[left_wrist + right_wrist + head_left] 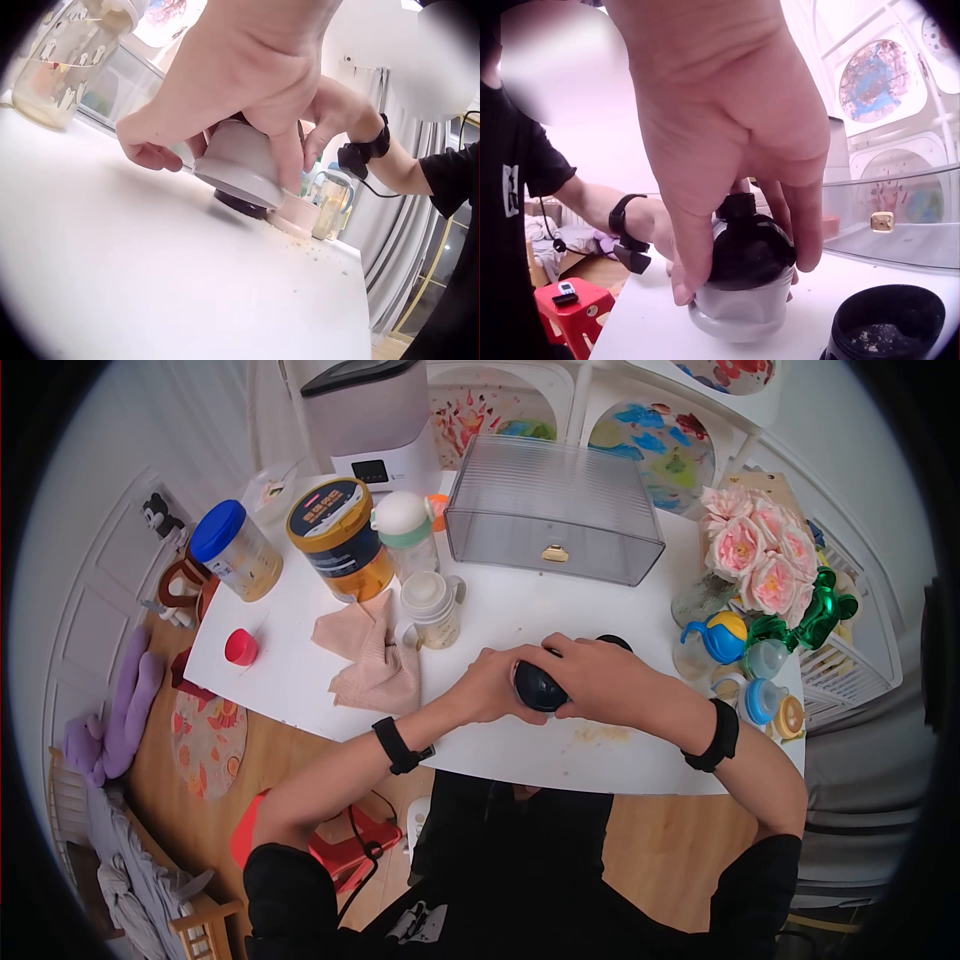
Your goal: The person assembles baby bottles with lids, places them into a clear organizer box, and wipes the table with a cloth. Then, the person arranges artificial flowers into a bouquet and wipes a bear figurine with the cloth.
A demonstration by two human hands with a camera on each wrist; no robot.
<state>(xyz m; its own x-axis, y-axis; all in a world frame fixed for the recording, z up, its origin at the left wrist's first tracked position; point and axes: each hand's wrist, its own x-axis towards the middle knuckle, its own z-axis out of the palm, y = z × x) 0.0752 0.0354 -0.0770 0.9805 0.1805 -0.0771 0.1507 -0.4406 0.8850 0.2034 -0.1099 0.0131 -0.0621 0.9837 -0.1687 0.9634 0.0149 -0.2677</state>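
Note:
Both my hands hold a small rounded piece with a black dome (540,688), close over the table near its front edge. In the right wrist view its pale grey body (739,313) widens at the base, and a short black neck tops the dome. My left hand (490,688) grips it from the left. From above, my right hand (612,682) has thumb and fingers around the dome. Beside it stands an open black cup (894,301) with crumbly residue inside, mostly hidden in the head view. A cream-coloured ring-like piece (295,216) shows beyond the grey body in the left wrist view.
Crumbs (600,734) lie by the right forearm. A pink cloth (365,665), a handled bottle (432,610), a gold-lidded tub (342,540) and a blue-lidded jar (238,550) stand left. A clear drawer box (555,520) sits behind; flowers (757,550) and several cups are right.

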